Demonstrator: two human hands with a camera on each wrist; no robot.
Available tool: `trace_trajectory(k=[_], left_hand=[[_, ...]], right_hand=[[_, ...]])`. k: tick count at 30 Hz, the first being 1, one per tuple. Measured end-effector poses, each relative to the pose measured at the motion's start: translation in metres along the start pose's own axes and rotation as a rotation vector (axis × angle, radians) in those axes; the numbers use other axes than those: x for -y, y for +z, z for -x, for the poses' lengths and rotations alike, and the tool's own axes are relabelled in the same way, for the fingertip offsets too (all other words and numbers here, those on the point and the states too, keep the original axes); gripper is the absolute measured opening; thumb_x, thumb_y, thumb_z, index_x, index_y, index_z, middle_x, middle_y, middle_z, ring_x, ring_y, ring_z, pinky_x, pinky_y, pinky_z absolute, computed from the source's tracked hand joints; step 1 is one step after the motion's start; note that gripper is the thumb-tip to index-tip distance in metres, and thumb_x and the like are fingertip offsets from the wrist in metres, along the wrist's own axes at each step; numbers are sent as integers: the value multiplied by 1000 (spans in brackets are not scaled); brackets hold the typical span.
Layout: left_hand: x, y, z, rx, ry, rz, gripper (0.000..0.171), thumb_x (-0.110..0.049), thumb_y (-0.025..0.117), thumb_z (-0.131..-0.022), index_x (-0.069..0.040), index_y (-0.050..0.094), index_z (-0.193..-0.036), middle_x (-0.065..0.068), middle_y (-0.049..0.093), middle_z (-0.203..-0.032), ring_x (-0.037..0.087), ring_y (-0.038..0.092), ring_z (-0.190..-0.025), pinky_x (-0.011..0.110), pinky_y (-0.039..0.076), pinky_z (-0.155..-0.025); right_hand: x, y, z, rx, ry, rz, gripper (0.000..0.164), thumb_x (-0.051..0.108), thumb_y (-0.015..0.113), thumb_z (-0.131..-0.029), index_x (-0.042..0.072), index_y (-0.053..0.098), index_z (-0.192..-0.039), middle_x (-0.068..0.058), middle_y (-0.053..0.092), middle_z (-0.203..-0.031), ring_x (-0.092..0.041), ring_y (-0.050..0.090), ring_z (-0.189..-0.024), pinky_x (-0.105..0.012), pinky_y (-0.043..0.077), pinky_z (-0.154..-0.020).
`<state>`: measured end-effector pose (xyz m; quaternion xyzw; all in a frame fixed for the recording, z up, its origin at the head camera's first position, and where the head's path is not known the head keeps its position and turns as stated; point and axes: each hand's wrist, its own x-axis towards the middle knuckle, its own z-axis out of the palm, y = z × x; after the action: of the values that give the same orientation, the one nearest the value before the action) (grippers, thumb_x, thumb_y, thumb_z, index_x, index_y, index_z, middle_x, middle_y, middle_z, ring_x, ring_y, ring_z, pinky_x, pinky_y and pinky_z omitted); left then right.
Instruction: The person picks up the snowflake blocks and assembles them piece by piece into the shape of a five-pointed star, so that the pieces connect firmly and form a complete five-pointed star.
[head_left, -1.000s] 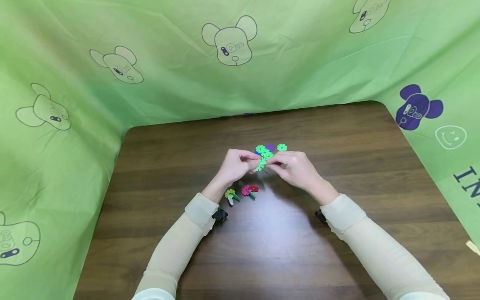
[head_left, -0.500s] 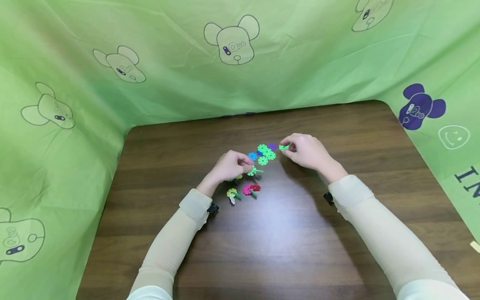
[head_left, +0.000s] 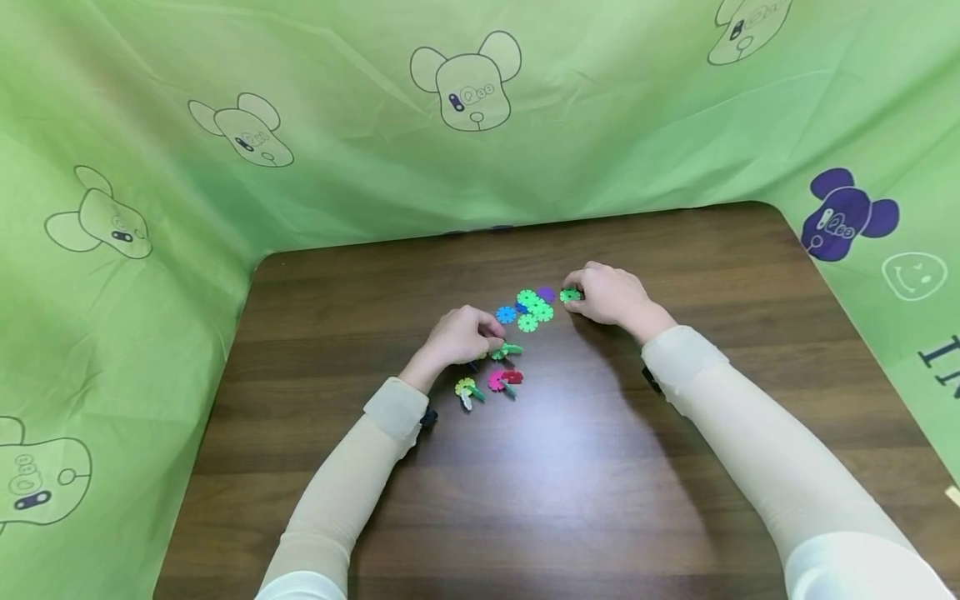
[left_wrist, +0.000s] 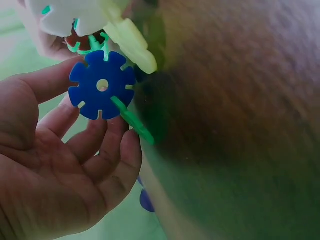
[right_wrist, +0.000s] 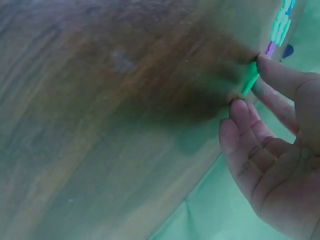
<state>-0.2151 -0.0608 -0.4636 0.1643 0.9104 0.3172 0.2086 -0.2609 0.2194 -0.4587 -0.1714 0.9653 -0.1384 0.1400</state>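
Observation:
In the head view my left hand (head_left: 461, 335) stands with loosely bent fingers right at a small green build of notched plastic discs (head_left: 506, 352) on the table. From the left wrist, a blue notched disc (left_wrist: 95, 90) with a green disc (left_wrist: 132, 121) slotted into it stands before the fingers and hides their tips. My right hand (head_left: 609, 293) pinches a loose green notched disc (head_left: 570, 295) by its edges, low at the tabletop. Just left of it lie a purple disc (head_left: 546, 295), several green discs (head_left: 542, 312) and a blue disc (head_left: 506, 315).
Two more disc builds stand nearer the front: one yellow, white and green (head_left: 465, 387), one pink, red and green (head_left: 497, 380). Another build sits partly under the left hand. A green printed cloth (head_left: 360, 183) walls the back and sides of the wooden table (head_left: 360, 283).
The hands have parted from working together on the green build. The left brought it down toward the front left and lowered it; the right moved back right and took hold of the loose green disc.

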Motion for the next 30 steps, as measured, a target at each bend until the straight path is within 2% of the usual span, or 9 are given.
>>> trace_trajectory(k=[7,12,18,23,30], left_hand=[[-4,-2,-2,-49,-26,-40,15,-26,76,-97,-18,81,-108,-9,74,-98,11,64,-90,34,52,-78],[-4,-3,-10,-84,-21,-94,17,-28,75,-97,-18,78,-111,-8,73,-98,11,64,-89,35,52,-76],[-8,-6,-21,-80,-15,-158,27,-32,75,-97,-17,75,-121,-4,71,-105,14,63,-94,36,53,-77],[-11,-2,-30,-64,-11,-246,38,-36,74,-98,-18,71,-131,-1,69,-115,16,62,-100,38,54,-77],[-19,1,-36,-51,-34,-342,38,-40,76,-96,-21,73,-128,2,64,-122,21,62,-108,45,56,-82]], right_hand=[[-5,1,0,14,19,-38,38,27,74,-96,1,65,-121,-17,63,-117,-36,61,-106,-57,49,-94],[-7,4,6,-15,13,-147,29,21,76,-95,6,62,-115,-12,66,-105,-31,63,-96,-52,49,-86],[-3,6,14,-71,-38,-202,17,13,72,-98,7,66,-113,-10,70,-100,-28,66,-92,-49,52,-84],[6,4,21,-142,-73,-220,15,14,72,-98,8,69,-111,-7,70,-94,-26,65,-86,-47,53,-80],[20,-1,32,-235,-90,-292,13,16,76,-96,11,71,-106,-2,70,-90,-21,65,-85,-43,53,-78]])
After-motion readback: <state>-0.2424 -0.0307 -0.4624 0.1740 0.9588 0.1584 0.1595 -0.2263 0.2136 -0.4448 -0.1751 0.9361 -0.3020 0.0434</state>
